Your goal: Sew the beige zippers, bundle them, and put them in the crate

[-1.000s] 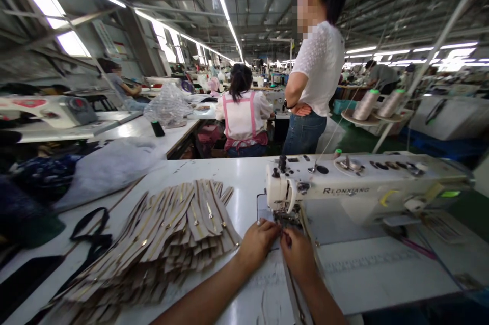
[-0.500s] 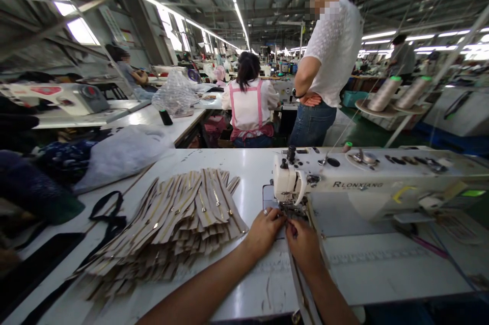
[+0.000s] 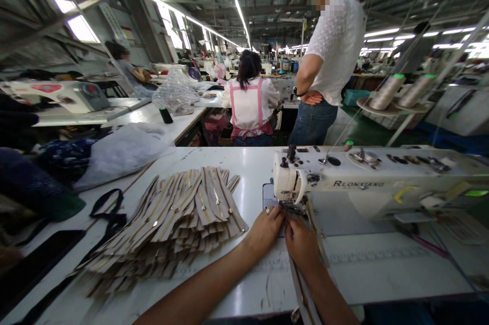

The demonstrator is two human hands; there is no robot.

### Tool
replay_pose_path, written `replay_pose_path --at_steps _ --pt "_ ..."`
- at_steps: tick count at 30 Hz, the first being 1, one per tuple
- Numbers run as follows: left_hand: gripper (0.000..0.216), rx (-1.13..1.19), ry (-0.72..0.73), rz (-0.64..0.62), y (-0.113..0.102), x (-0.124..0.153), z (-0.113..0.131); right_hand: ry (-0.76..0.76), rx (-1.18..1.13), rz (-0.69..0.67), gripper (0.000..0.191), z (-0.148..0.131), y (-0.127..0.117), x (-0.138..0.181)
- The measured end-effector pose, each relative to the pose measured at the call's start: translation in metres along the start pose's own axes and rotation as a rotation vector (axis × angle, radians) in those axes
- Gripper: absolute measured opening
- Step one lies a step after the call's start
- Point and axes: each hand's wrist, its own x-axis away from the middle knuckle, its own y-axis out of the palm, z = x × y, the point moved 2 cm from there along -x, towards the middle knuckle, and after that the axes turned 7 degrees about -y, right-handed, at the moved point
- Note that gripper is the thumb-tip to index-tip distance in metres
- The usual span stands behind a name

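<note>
A beige zipper [image 3: 301, 292] with a metal pull near its lower end runs from the sewing machine's needle area down over the table's front edge. My right hand [image 3: 303, 244] is closed, its thumb and fingers pinching the upper part of the zipper. Against it, my left hand [image 3: 267, 227], with a ring on one finger, has its fingers bent together on the work just before the presser foot. The white sewing machine [image 3: 328, 185] stands right behind both hands. What lies beneath the fingertips is hidden. Left of my hands spreads a fanned pile of similar zippers [image 3: 183, 213].
Black straps [image 3: 109, 218] and a white plastic bag [image 3: 124, 154] lie at the left. Thread cones [image 3: 387, 91] stand behind the machine. Beyond the table, one person [image 3: 328, 60] stands and another [image 3: 248, 101] sits facing away. A ruler scale [image 3: 378, 254] marks the table.
My right hand's fingers have closed in a little more around the zipper. My left hand stays almost in place. In the background at right, a person has shifted.
</note>
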Motion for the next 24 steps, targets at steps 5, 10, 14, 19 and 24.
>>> replay_pose_path --at_steps 5,10,14,19,24 --pt "0.027 -0.049 -0.006 0.012 0.0053 -0.0008 0.0004 -0.017 0.029 -0.04 0.032 -0.0017 -0.0013 -0.0003" --pt "0.026 -0.066 -0.024 0.009 0.0037 0.0003 0.0031 -0.037 0.015 -0.064 0.032 -0.0035 -0.0034 -0.0008" --pt "0.025 -0.071 -0.031 0.007 0.0019 0.0019 0.0059 -0.036 0.012 -0.069 0.033 -0.0042 -0.0046 -0.0009" --pt "0.026 -0.069 -0.027 0.015 0.0021 0.0027 0.0054 -0.021 -0.003 -0.089 0.032 -0.005 -0.0046 -0.001" --pt "0.026 -0.025 -0.02 0.029 0.0017 0.0036 0.0058 -0.022 -0.075 -0.073 0.032 0.0012 -0.0027 0.0001"
